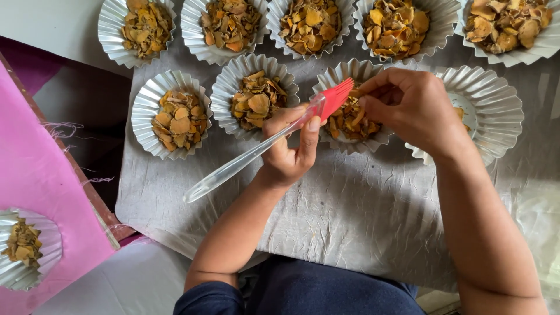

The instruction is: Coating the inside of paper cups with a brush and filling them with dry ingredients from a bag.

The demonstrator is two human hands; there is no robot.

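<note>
Two hands busy: left hand [286, 153] grip clenched on brush [265, 143]; right hand [411, 108] pinching its red bristles [337, 98] over foil cup [350, 108].

Packages: none were in view.
Labels: none were to be seen on anything.
Signs: none.
Screens: none.
</note>
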